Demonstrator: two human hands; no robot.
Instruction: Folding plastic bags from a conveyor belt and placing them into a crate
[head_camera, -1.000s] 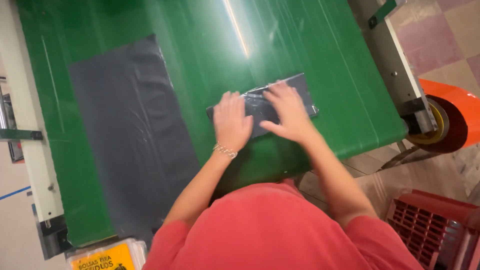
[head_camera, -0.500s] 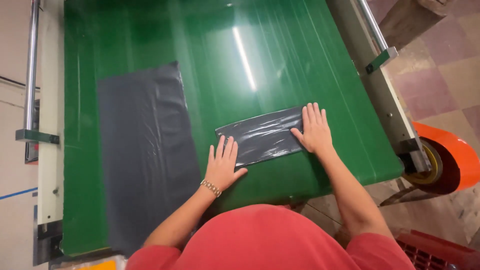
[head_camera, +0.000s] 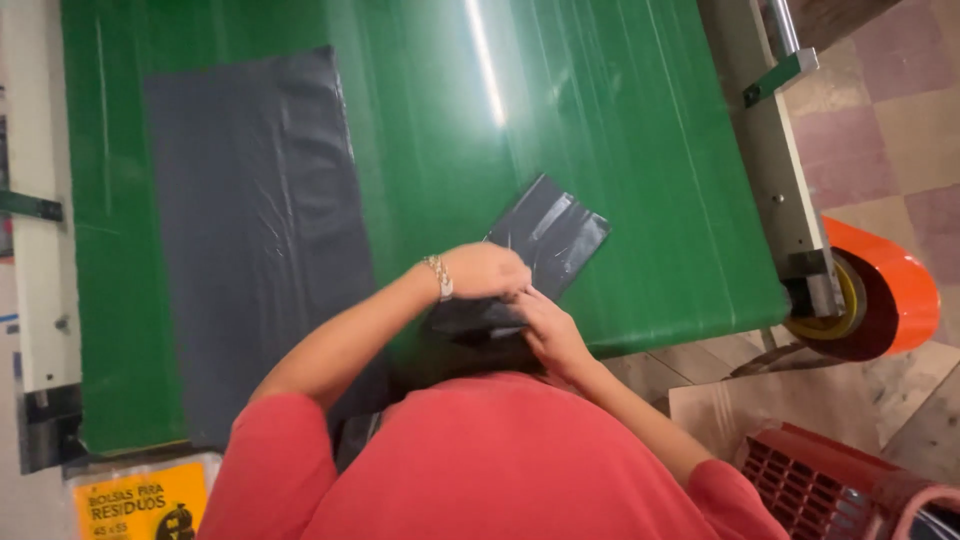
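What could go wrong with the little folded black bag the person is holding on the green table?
The folded black bag looks thin and shiny, so it might slip out of the left hand and right hand and come unfolded.

Both hands grip it close to the near edge of the green table, so it could slide off toward the floor.

The big flat black bag lies close by, and a sleeve might drag it crooked.

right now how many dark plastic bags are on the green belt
2. One flat bag lies spread out on the belt's left side. One folded bag sits near the front edge, under the left hand and right hand. Layers beneath may be hidden.
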